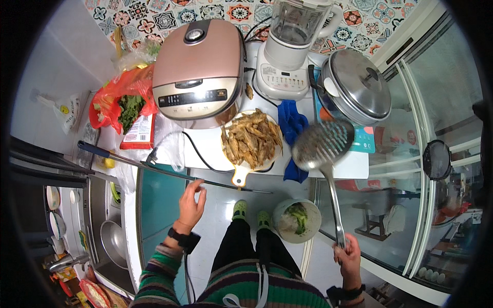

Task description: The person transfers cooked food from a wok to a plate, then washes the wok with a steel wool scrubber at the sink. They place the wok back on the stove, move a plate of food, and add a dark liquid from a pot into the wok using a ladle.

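My right hand (347, 254) grips the handle of a large stainless-steel skimmer (323, 144), whose slotted bowl is raised over the counter's right front and slightly blurred. My left hand (192, 206) is in front of the counter, fingers curled with a gap between thumb and forefinger. Its fingertips overlap a long thin metal rod with a blue handle (94, 149); I cannot tell whether they touch it. Beyond, a pile of brown fried fish (252, 138) covers a white board with a short handle (239, 176). Beside it lies a blue cloth (292, 117), partly behind the skimmer.
A pink rice cooker (198, 57), a blender (285, 57) and a lidded pot (356, 84) stand along the back. Left are a red plastic bag with greens (131, 100) and a sink with a metal bowl (113, 242). A scrap bucket (296, 221) stands by my feet; glass doors (385, 208) flank the right.
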{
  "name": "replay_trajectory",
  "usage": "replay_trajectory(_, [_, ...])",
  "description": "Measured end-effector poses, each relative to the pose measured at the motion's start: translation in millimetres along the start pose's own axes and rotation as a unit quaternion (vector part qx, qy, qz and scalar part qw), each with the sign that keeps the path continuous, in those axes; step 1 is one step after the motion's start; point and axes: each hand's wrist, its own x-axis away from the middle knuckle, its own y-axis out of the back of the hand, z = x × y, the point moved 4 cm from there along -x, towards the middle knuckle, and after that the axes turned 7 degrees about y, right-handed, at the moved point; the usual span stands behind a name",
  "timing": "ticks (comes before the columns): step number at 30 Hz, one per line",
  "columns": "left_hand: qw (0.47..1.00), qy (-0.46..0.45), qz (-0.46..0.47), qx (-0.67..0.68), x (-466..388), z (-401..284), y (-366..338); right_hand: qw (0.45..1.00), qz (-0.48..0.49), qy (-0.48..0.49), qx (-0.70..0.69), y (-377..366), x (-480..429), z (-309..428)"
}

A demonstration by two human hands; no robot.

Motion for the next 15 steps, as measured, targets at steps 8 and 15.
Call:
replay_trajectory(8, [0.918, 0.198, 0.269, -0.212, 187.6, 97.6, -1.0, 0.976, -0.131, -0.101, 0.143, 114.4, 139.0, -160.8])
replay_trajectory(15, [0.847, 0.312, 0.342, -0.26, 362.0, 94.2, -22.1, 0.864, -0.177, 0.073, 0.465, 137.9, 101.9, -300.7])
